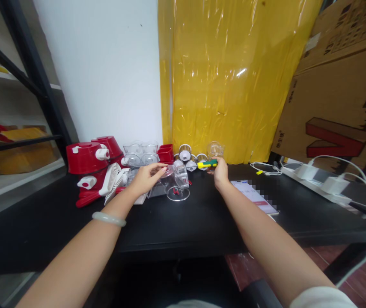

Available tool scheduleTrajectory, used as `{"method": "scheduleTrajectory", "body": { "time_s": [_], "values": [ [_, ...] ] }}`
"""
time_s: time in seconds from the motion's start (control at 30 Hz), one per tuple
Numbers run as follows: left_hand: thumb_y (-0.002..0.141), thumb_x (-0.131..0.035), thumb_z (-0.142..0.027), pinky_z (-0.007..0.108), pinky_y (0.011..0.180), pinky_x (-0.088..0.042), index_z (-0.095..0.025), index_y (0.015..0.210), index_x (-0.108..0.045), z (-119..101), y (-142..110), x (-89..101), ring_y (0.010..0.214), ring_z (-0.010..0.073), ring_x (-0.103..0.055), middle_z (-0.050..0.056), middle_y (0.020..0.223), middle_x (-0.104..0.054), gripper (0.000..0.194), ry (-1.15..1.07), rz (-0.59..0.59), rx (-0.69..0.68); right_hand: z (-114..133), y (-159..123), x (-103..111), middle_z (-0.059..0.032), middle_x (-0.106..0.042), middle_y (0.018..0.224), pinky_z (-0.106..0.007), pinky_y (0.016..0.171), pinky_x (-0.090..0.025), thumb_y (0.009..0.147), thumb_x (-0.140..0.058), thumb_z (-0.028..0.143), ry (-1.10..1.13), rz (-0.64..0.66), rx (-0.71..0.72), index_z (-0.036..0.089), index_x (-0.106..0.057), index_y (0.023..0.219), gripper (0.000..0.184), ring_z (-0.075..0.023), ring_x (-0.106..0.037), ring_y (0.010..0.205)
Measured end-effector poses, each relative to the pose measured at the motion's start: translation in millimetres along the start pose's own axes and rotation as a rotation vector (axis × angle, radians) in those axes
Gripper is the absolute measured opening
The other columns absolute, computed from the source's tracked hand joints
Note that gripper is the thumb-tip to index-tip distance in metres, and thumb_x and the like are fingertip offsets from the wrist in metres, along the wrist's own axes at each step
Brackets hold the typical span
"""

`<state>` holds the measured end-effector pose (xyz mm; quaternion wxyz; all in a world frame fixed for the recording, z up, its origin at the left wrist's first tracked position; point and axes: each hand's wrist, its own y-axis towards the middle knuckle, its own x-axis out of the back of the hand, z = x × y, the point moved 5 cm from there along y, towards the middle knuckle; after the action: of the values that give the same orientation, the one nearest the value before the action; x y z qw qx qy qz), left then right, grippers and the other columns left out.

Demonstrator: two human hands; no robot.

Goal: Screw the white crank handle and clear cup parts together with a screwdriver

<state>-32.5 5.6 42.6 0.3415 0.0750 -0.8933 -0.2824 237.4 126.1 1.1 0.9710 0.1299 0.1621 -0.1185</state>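
My left hand is closed, thumb and fingers pinching the top of a clear plastic housing that stands on the black table with its round, flared end down. A small red piece shows through that end. In my right hand is a screwdriver with a green and yellow handle; its shaft cannot be made out. Behind my hands are several metallic drum-shaped pieces with white ends, a red square cup and another clear plastic part near the right hand.
Red plastic bodies with white knobs and white handles crowd the left, beside stacked clear parts. A phone lies right on the black table. Further right are a power strip with cables and a large carton.
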Motion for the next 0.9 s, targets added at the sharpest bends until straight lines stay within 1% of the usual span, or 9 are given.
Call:
{"method": "scheduleTrajectory", "body": {
  "time_s": [0.1,0.17,0.27,0.4,0.53,0.63,0.73,0.8,0.9],
  "values": [
    [0.088,-0.057,-0.066,0.036,0.083,-0.058,-0.016,0.116,-0.074,1.3,0.2,0.0,0.088,0.0249,-0.074,0.010,0.102,-0.079,0.060,0.012,-0.005,0.001,0.8,0.3,0.3,0.0040,-0.061,0.071,-0.024,0.044,-0.044,0.084,-0.040,0.024,0.013,-0.011,0.013,0.018,-0.065,0.087,0.026,-0.0097,-0.056,0.044],
    [0.087,-0.058,-0.066,0.036,0.084,-0.058,-0.016,0.116,-0.074,2.3,0.6,-0.3,0.090,0.0254,-0.074,0.010,0.104,-0.079,0.060,0.001,-0.007,0.002,1.4,0.3,0.0,0.0042,-0.061,0.071,-0.024,0.044,-0.044,0.082,-0.043,0.025,0.009,-0.014,0.020,0.018,-0.065,0.087,0.024,-0.0094,-0.055,0.043],
    [0.087,-0.059,-0.066,0.036,0.085,-0.058,-0.015,0.116,-0.074,3.0,1.0,-0.7,0.093,0.0263,-0.074,0.011,0.105,-0.079,0.061,-0.016,-0.009,0.010,0.9,0.9,-0.6,0.0058,-0.058,0.063,-0.023,0.043,-0.041,0.081,-0.048,0.026,0.003,-0.012,0.016,0.018,-0.065,0.087,0.020,-0.0098,-0.052,0.042],
    [0.086,-0.058,-0.067,0.036,0.081,-0.059,-0.015,0.116,-0.074,1.1,0.7,-0.3,0.091,0.0264,-0.074,0.011,0.105,-0.079,0.062,-0.008,-0.012,0.019,-0.7,3.0,-0.6,0.0085,-0.050,0.052,-0.022,0.041,-0.038,0.083,-0.055,0.031,-0.011,-0.003,0.036,0.020,-0.061,0.085,0.013,-0.0100,-0.049,0.040],
    [0.086,-0.058,-0.068,0.036,0.079,-0.059,-0.017,0.116,-0.074,-0.8,0.2,0.3,0.087,0.0256,-0.074,0.010,0.103,-0.079,0.062,0.007,-0.008,0.016,-1.5,3.2,-0.2,0.0090,-0.049,0.050,-0.021,0.040,-0.037,0.087,-0.058,0.042,-0.059,-0.008,0.063,0.021,-0.057,0.083,0.021,-0.0099,-0.048,0.039],
    [0.087,-0.057,-0.068,0.036,0.083,-0.059,-0.017,0.116,-0.074,-1.1,0.0,0.5,0.091,0.0258,-0.074,0.011,0.106,-0.079,0.062,0.008,-0.008,0.008,-0.3,1.0,-0.5,0.0079,-0.051,0.054,-0.022,0.040,-0.038,0.089,-0.054,0.047,-0.075,-0.007,0.072,0.022,-0.056,0.082,0.026,-0.0098,-0.048,0.040],
    [0.087,-0.058,-0.068,0.037,0.086,-0.058,-0.016,0.116,-0.074,-0.1,0.2,0.2,0.094,0.0263,-0.074,0.011,0.107,-0.079,0.062,0.004,-0.006,0.002,-0.8,-0.6,-0.4,0.0059,-0.055,0.062,-0.023,0.042,-0.043,0.091,-0.043,0.036,-0.048,-0.003,0.032,0.021,-0.058,0.086,0.022,-0.0110,-0.054,0.044],
    [0.087,-0.058,-0.068,0.037,0.087,-0.058,-0.016,0.117,-0.074,0.6,0.4,0.1,0.094,0.0264,-0.074,0.011,0.108,-0.079,0.061,0.005,-0.006,-0.003,-1.0,-0.7,-0.3,0.0046,-0.058,0.069,-0.023,0.044,-0.045,0.088,-0.039,0.028,-0.020,0.005,0.019,0.020,-0.062,0.090,0.024,-0.0109,-0.058,0.047],
    [0.087,-0.057,-0.069,0.038,0.087,-0.058,-0.017,0.117,-0.074,0.9,0.7,0.1,0.094,0.0267,-0.074,0.011,0.107,-0.079,0.062,0.005,-0.006,-0.003,0.2,-0.1,0.1,0.0039,-0.059,0.073,-0.023,0.045,-0.045,0.084,-0.037,0.023,0.002,0.004,0.028,0.019,-0.064,0.091,0.028,-0.0099,-0.059,0.047]
  ]
}}
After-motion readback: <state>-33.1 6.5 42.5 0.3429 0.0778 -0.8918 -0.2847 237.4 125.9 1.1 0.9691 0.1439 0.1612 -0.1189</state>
